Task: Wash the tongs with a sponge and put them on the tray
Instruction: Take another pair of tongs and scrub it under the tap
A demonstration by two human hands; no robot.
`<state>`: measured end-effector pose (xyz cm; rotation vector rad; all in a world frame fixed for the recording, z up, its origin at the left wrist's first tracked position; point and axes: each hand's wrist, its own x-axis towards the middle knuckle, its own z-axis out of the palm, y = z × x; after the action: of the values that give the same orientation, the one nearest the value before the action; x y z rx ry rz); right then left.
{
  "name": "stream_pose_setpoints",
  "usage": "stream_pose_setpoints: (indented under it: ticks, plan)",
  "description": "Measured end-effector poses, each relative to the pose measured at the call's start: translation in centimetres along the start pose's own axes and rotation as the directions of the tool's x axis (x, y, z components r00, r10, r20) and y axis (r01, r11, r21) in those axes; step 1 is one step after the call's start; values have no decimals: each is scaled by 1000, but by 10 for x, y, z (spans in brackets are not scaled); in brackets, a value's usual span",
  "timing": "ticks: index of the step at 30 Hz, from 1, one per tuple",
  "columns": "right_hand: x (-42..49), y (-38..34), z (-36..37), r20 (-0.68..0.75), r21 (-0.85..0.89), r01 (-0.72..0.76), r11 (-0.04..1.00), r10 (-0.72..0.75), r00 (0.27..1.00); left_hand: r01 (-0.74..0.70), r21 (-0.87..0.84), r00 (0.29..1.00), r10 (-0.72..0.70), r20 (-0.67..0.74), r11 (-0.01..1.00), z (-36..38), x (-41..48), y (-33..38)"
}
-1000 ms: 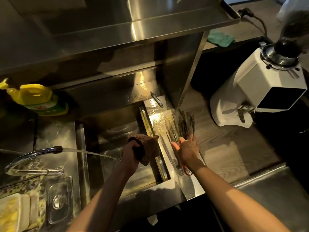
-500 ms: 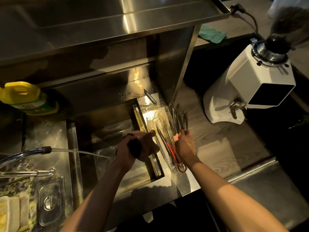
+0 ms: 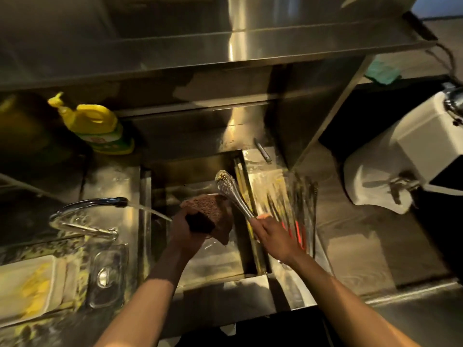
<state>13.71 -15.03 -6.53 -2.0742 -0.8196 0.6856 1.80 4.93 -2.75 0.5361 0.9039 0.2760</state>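
Though blurred, more tongs [image 3: 297,221] (beside sink [image 3: 195,169])

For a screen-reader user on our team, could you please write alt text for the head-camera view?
Over a steel sink, the right hand holds perforated tongs beside the brown sponge gripped in the left hand. Water runs from the tap; more tongs lie on the tray at right.

Dim, warm yellow light. A bright vertical streak of glare runs down the steel shelf [image 3: 233,43] at upper centre, and the wet counter [image 3: 255,166] below it shines. The upper left and bottom edge sink into shadow. The pile of tongs [image 3: 298,201] at centre right smears with motion blur; straight edges bow toward the corners.
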Motion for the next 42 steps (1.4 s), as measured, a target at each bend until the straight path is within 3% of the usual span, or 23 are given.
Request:
stream_pose_setpoints:
  ticks: [4, 9, 11, 14, 19, 22, 25, 27, 29, 33, 36, 39, 40, 42]
  plan:
    - [8, -12, 31, 162, -36, -21, 999, 27, 986, -10, -124, 994, 24, 108, 992, -43, -3, 30]
    - [18, -36, 66, 329, -51, -27, 998, 42, 943, 48, -219, 994, -24, 111, 974, -106, 3, 56]
    - [27, -45, 79, 360, -109, 18, 994, 23, 933, 23, -98, 995, -14, 95, 995, -115, 7, 57]
    - [40, -61, 107, 412, -259, 91, 962, 25, 911, -69, 200, 994, 85, -72, 977, -107, 20, 55]
    - [53, -67, 128, 428, -440, 153, 885, 56, 902, -165, 351, 917, 274, -290, 922, -105, 42, 64]
    - [67, -71, 127, 424, -507, 216, 834, 23, 905, -109, 239, 893, 200, -403, 965, -116, 55, 65]
    - [75, -71, 126, 492, -545, 282, 789, 28, 870, -14, 328, 913, 146, -381, 944, -133, 59, 67]
    - [83, -71, 117, 548, -546, 297, 783, 65, 834, -20, 542, 913, 236, -332, 840, -141, 62, 72]
    - [92, -75, 109, 548, -544, 261, 798, 102, 831, -60, 599, 885, 320, -338, 799, -137, 61, 74]
    - [95, -83, 127, 490, -545, 175, 820, 142, 860, -126, 250, 811, 245, -532, 960, -121, 62, 66]
    - [84, -78, 127, 495, -585, 243, 774, 103, 863, -90, 390, 854, 273, -444, 916, -130, 63, 69]
    - [87, -76, 116, 447, -601, 241, 762, 71, 892, -126, 391, 895, 275, -351, 912, -130, 62, 69]
    - [87, -80, 119, 424, -599, 216, 771, 77, 902, -104, 392, 868, 276, -414, 914, -125, 64, 69]
    - [82, -85, 133, 407, -587, 204, 784, 68, 911, -96, 204, 807, 196, -557, 974, -121, 66, 68]
